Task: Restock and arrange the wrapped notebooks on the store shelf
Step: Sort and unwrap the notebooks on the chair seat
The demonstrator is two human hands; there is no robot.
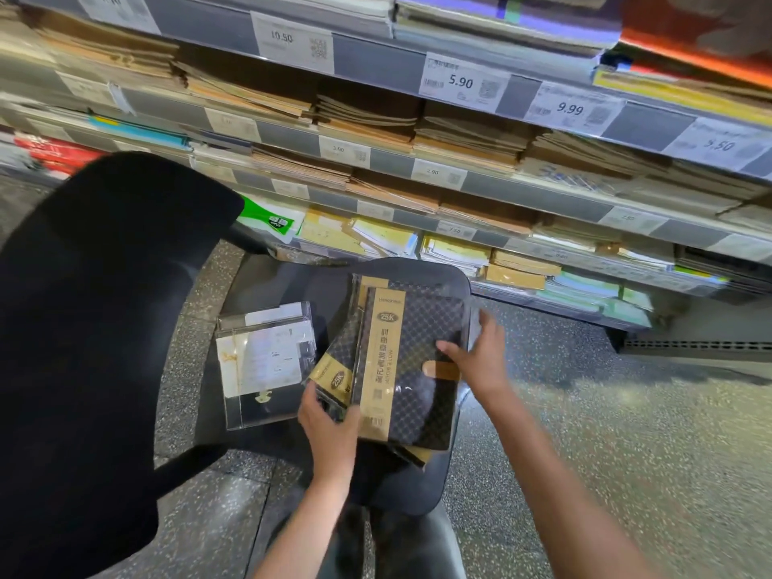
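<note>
1. The wrapped notebooks (411, 361) lie in a loose, fanned pile on a dark chair seat (288, 282) in front of the store shelf (459, 190). They are not yet on the shelf.
2. Your left hand (330, 424) holds the near left corner of the pile, thumb on top, and the fingers seem to curl underneath, out of sight. Your right hand (480, 357) holds the right edge of the top notebook, thumb across the cover, fingers bent round the side.
3. Handling, as a judgement: the hard covers look stiff, so each book should lift flat without sagging. The glossy film looks slick, so the books will likely slide on one another.
4. Grip advice: square the pile first, then clamp it from both long edges, thumbs on top. Avoid pinching loose film, as it may tear.
5. Several together will probably be heavy; take fewer if the grip slips.
6. A clear plastic box (265, 365) sits just beside the pile on the seat.
</note>
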